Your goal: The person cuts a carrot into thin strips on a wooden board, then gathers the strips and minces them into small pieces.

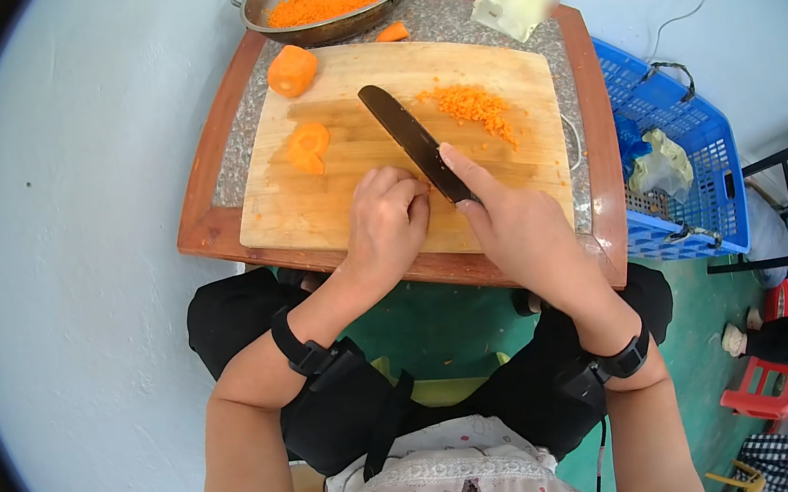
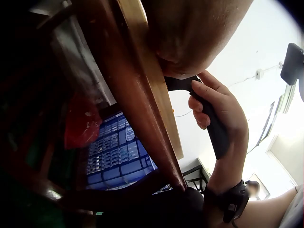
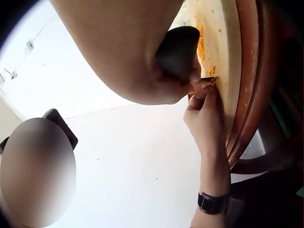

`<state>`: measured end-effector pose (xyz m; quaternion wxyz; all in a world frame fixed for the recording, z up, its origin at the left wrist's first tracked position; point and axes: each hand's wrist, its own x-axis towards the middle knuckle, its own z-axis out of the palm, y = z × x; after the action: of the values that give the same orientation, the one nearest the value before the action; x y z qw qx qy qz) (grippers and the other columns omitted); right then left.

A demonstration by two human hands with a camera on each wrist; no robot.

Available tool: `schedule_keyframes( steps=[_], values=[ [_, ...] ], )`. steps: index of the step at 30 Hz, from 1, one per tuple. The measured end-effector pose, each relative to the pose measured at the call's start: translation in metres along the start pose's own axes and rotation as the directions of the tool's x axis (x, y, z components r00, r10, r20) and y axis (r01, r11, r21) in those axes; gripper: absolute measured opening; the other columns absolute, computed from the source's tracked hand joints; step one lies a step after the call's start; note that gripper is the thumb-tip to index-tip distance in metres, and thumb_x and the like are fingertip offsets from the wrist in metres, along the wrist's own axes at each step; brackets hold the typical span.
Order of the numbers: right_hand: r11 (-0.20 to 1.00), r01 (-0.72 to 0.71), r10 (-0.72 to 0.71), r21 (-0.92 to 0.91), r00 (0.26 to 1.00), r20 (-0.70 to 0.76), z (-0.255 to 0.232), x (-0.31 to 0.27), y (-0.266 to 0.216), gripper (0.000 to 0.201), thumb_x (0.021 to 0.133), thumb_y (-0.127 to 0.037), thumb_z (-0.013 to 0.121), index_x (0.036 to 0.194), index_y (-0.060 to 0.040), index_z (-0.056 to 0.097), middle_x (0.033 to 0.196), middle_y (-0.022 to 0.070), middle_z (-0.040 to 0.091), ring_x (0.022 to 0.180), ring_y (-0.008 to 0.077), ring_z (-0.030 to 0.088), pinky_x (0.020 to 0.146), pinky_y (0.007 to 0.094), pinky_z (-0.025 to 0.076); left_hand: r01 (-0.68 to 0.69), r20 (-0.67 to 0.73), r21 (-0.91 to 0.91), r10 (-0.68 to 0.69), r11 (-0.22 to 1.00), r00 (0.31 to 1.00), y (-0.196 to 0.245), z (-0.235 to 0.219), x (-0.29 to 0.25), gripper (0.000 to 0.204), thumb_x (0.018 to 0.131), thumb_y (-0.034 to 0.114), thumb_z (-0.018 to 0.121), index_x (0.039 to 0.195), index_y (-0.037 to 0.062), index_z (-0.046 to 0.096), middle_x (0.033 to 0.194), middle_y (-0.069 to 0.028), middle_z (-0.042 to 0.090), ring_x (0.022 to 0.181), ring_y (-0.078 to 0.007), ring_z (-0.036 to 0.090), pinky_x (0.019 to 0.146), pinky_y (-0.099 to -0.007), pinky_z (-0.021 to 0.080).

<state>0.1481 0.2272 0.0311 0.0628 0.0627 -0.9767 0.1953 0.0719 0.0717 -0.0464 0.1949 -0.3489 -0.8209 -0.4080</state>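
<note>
My right hand [image 1: 529, 235] grips the handle of a dark-bladed knife [image 1: 400, 131], its blade slanting up and left over the wooden cutting board [image 1: 364, 67]. Beside the blade, my left hand [image 1: 386, 218] rests on the board with curled fingers, pinching a small carrot piece [image 1: 427, 190] mostly hidden by the fingers. Chopped carrot [image 1: 470, 106] lies right of the blade. Flat carrot slices [image 1: 308, 147] lie on the left. In the right wrist view the left hand's fingertips [image 3: 207, 91] are close to the blade. The left wrist view shows the black knife handle [image 2: 216, 130] in the right hand [image 2: 228, 109].
A carrot chunk [image 1: 292, 71] sits at the board's upper left corner. Behind it stands a metal pan [image 1: 321, 33] with shredded carrot, near a small carrot bit [image 1: 392, 32] and a pale wrapper [image 1: 513, 7]. A blue basket [image 1: 671, 117] is right of the table [image 1: 599, 125].
</note>
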Motion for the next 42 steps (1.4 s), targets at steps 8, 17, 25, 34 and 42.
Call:
schedule_keyframes(
  steps=[8, 17, 25, 34, 42],
  values=[
    [0.998, -0.008, 0.008, 0.060, 1.000, 0.004, -0.017, -0.016, -0.005, 0.056, 0.088, -0.012, 0.060, 0.143, -0.0113, 0.045, 0.058, 0.0164, 0.060, 0.052, 0.0347, 0.061, 0.051, 0.0441, 0.051, 0.010, -0.002, 0.021, -0.010, 1.000, 1.000, -0.001, 0.000, -0.002, 0.011, 0.070, -0.008, 0.069, 0.079, -0.0022, 0.066, 0.085, -0.0140, 0.061, 0.080, -0.0318, 0.058, 0.071, -0.0381, 0.048],
    [0.998, 0.063, -0.063, 0.020, 0.998, 0.029, -0.015, -0.020, -0.006, 0.056, 0.087, -0.006, 0.058, 0.141, -0.0054, 0.045, 0.061, 0.0146, 0.061, 0.052, 0.0325, 0.061, 0.050, 0.0425, 0.050, 0.010, 0.003, 0.025, -0.010, 1.000, 1.000, 0.002, -0.001, 0.000, 0.011, 0.069, -0.008, 0.069, 0.078, -0.0022, 0.066, 0.083, -0.0134, 0.062, 0.079, -0.0314, 0.058, 0.069, -0.0380, 0.049],
    [0.999, 0.048, -0.049, 0.014, 0.997, 0.052, -0.004, -0.003, -0.005, 0.058, 0.086, -0.004, 0.056, 0.142, -0.0053, 0.043, 0.060, 0.0174, 0.060, 0.053, 0.0351, 0.061, 0.052, 0.0450, 0.050, -0.026, 0.009, 0.027, 0.026, 0.999, 1.000, 0.001, -0.003, -0.001, 0.012, 0.070, -0.009, 0.069, 0.079, -0.0023, 0.067, 0.084, -0.0131, 0.063, 0.079, -0.0311, 0.059, 0.070, -0.0380, 0.049],
    [0.984, -0.101, 0.096, 0.144, 0.995, 0.038, -0.018, -0.005, -0.005, 0.054, 0.090, -0.011, 0.060, 0.142, -0.0168, 0.046, 0.065, 0.0217, 0.060, 0.060, 0.0413, 0.060, 0.058, 0.0493, 0.048, -0.016, 0.025, 0.063, 0.014, 0.998, 1.000, 0.000, -0.003, -0.002, 0.012, 0.070, -0.008, 0.068, 0.080, -0.0016, 0.067, 0.084, -0.0136, 0.062, 0.080, -0.0314, 0.059, 0.069, -0.0382, 0.049],
    [0.992, -0.062, 0.055, 0.106, 0.996, 0.075, -0.016, -0.013, -0.009, 0.055, 0.090, -0.009, 0.060, 0.142, -0.0151, 0.046, 0.065, 0.0210, 0.061, 0.060, 0.0402, 0.060, 0.058, 0.0489, 0.048, -0.003, 0.012, 0.039, 0.003, 0.999, 1.000, 0.001, -0.003, 0.000, 0.012, 0.070, -0.008, 0.069, 0.080, -0.0016, 0.066, 0.084, -0.0131, 0.063, 0.079, -0.0312, 0.059, 0.069, -0.0385, 0.049]
  ],
)
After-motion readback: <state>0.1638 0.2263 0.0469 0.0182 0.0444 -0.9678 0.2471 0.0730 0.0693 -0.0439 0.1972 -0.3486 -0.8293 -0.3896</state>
